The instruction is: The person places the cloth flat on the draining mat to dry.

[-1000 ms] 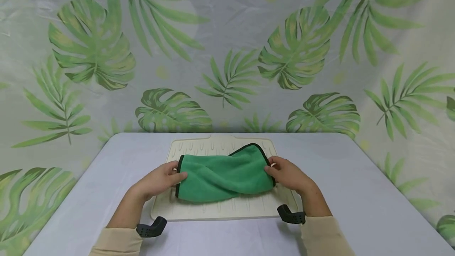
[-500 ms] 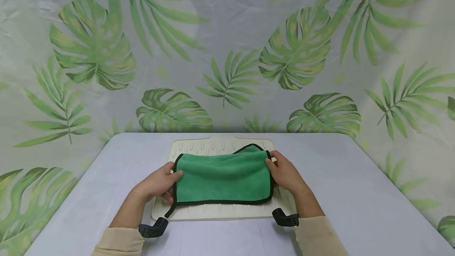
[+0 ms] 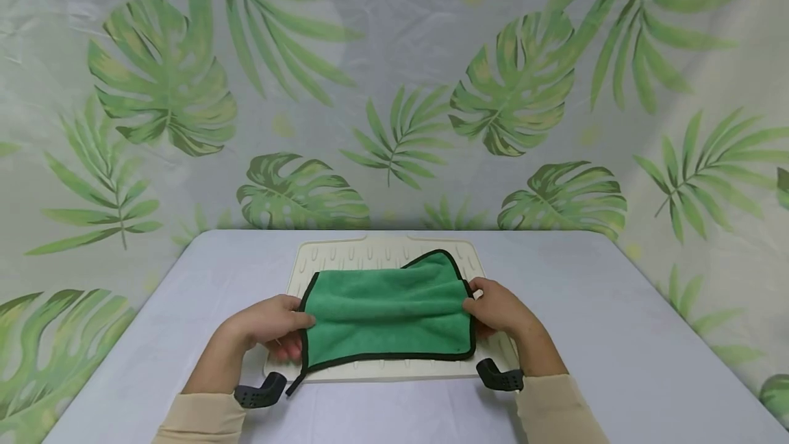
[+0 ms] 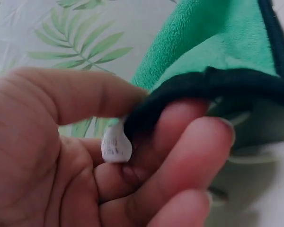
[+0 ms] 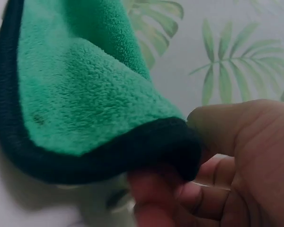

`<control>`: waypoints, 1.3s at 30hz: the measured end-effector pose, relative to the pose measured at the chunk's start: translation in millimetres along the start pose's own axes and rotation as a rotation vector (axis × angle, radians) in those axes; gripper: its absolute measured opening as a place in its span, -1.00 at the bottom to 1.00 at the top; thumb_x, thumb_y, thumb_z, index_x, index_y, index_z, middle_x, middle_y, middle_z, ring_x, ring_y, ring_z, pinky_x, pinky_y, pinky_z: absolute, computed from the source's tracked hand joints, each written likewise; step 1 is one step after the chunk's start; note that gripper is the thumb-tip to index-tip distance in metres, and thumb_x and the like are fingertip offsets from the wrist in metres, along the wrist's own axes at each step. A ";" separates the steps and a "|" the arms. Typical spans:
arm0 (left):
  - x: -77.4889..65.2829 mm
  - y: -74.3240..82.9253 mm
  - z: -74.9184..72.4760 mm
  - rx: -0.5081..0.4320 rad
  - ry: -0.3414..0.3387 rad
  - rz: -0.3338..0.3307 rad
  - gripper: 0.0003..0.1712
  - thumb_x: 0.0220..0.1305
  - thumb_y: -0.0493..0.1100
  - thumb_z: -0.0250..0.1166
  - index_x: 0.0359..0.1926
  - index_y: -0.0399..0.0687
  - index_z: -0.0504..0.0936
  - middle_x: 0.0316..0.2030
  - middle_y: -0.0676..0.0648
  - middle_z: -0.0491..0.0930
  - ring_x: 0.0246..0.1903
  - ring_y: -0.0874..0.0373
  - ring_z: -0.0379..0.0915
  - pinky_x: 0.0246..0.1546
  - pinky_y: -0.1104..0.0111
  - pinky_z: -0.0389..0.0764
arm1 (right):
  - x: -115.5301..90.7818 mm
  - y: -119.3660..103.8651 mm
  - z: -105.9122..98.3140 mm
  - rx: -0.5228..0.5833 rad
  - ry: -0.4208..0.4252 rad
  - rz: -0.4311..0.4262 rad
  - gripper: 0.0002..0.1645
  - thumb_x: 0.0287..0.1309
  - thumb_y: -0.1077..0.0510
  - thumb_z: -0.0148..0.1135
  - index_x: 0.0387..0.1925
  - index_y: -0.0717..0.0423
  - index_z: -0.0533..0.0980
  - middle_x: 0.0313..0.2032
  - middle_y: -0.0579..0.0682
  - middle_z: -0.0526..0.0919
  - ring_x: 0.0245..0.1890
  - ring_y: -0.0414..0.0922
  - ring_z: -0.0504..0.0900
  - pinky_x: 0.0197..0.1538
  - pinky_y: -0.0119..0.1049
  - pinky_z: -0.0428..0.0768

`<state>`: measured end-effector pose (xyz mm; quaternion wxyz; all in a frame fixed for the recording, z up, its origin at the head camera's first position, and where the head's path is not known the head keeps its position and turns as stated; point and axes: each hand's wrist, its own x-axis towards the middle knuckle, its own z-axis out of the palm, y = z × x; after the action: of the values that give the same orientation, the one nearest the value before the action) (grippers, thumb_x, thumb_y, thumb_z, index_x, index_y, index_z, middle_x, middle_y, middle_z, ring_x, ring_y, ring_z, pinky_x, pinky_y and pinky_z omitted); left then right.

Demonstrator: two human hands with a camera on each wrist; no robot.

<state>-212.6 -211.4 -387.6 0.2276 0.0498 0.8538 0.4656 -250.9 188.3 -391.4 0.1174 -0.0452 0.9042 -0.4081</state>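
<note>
A green towel [image 3: 388,314] with a dark edge band is stretched between both hands over a cream ribbed mat [image 3: 419,370]. My left hand [image 3: 274,327] pinches its left edge between thumb and fingers; in the left wrist view a small white label [image 4: 116,144] sticks out by the dark binding [image 4: 194,85]. My right hand [image 3: 498,307] pinches the right edge, thumb on top. In the right wrist view the towel's plush surface [image 5: 85,90] shows a small dark spot, and its rounded corner hangs beside the fingers. One back corner of the towel points up toward the rear right.
The mat lies on a table with a white cover [image 3: 616,334]. Behind it hangs a leaf-print cloth [image 3: 407,40]. Each wrist wears a black camera mount, one on the left [image 3: 261,391] and one on the right [image 3: 499,375].
The towel's front part has come over toward me, so its dark front edge now shows along the mat's near side. Both hands shift slightly but keep their pinch on the side edges.
</note>
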 end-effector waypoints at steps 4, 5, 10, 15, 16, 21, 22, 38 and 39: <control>0.4 -0.2 -2.2 -0.052 -0.007 0.028 -0.66 0.41 -0.11 0.13 0.01 -0.30 0.54 -0.48 -0.07 0.68 -0.56 0.18 0.58 -0.49 0.34 0.67 | -0.4 -1.5 -1.9 0.076 0.016 0.020 -0.57 0.37 0.19 0.04 0.22 0.22 0.37 -0.41 0.07 0.63 -0.58 -0.12 0.58 -0.48 -0.21 0.64; 0.6 -0.4 -2.3 -0.068 -0.017 0.027 -0.66 0.40 -0.11 0.12 0.02 -0.31 0.54 -0.48 -0.07 0.67 -0.57 0.19 0.57 -0.49 0.36 0.67 | -0.4 -1.5 -2.5 0.089 0.018 0.023 -0.55 0.37 0.19 0.03 0.24 0.21 0.36 -0.41 0.06 0.63 -0.59 -0.13 0.56 -0.49 -0.23 0.63; 1.2 -3.2 -1.3 -0.081 -0.088 -0.037 -0.77 0.39 -0.12 0.19 -0.12 -0.22 0.53 -0.63 -0.01 0.63 -0.68 0.27 0.54 -0.59 0.45 0.61 | -2.7 2.2 -5.4 0.028 -0.043 0.026 -0.52 0.32 0.23 0.05 0.25 0.24 0.35 -0.42 0.06 0.60 -0.63 -0.13 0.49 -0.54 -0.26 0.58; 6.8 -4.2 3.7 -0.052 0.081 -0.068 -0.61 0.41 0.03 0.26 -0.07 -0.22 0.44 -0.54 -0.06 0.61 -0.62 0.21 0.54 -0.55 0.38 0.61 | 0.8 6.0 -2.0 -0.028 -0.029 0.017 -0.46 0.38 0.16 0.09 0.32 0.26 0.33 -0.34 0.14 0.62 -0.56 -0.09 0.54 -0.44 -0.21 0.59; 9.9 -4.3 5.3 -0.062 0.146 -0.057 -0.55 0.42 0.06 0.26 0.00 -0.23 0.41 -0.48 -0.10 0.61 -0.60 0.19 0.51 -0.53 0.37 0.59 | 3.1 6.2 0.2 -0.035 0.009 0.005 -0.44 0.41 0.12 0.10 0.35 0.24 0.33 -0.28 0.16 0.65 -0.50 -0.09 0.57 -0.40 -0.21 0.60; 27.3 -5.3 17.8 -0.174 0.347 0.059 -0.33 0.52 0.03 0.18 0.39 -0.29 0.21 0.05 -0.39 0.62 -0.25 0.12 0.63 -0.25 0.31 0.63 | 14.0 5.6 14.3 -0.041 0.188 -0.087 -0.41 0.49 0.00 0.14 0.42 0.11 0.34 0.08 0.30 0.64 -0.09 0.11 0.69 -0.16 -0.08 0.66; 30.1 -5.7 20.6 -0.190 0.350 0.073 -0.35 0.53 -0.03 0.17 0.42 -0.27 0.20 0.10 -0.43 0.59 -0.22 0.10 0.64 -0.23 0.30 0.63 | 15.5 5.3 16.9 -0.044 0.202 -0.101 -0.44 0.48 0.02 0.15 0.41 0.09 0.37 0.12 0.31 0.62 -0.02 0.14 0.68 -0.13 -0.07 0.65; 37.1 -1.9 28.0 -0.161 0.303 0.179 -0.11 0.30 -0.44 0.00 0.62 -0.06 0.01 0.41 -0.43 0.37 0.12 -0.08 0.59 -0.04 0.24 0.59 | 15.5 2.9 25.4 0.039 0.200 -0.128 -0.48 0.48 0.17 -0.03 0.40 0.10 0.44 0.39 0.27 0.46 -0.15 0.06 0.62 -0.22 -0.15 0.55; 36.5 -1.7 27.8 -0.136 0.312 0.177 -0.16 0.31 -0.42 0.01 0.60 -0.07 0.10 0.43 -0.41 0.34 0.24 -0.13 0.52 0.04 0.21 0.56 | 15.9 3.3 25.2 0.037 0.226 -0.136 -0.51 0.51 0.13 -0.01 0.37 0.10 0.47 0.36 0.26 0.51 -0.17 0.08 0.64 -0.17 -0.09 0.60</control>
<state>-232.8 -180.0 -414.3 0.0533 0.0364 0.8377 0.5423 -260.0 169.4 -412.8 -0.0125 -0.0580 0.8988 -0.4343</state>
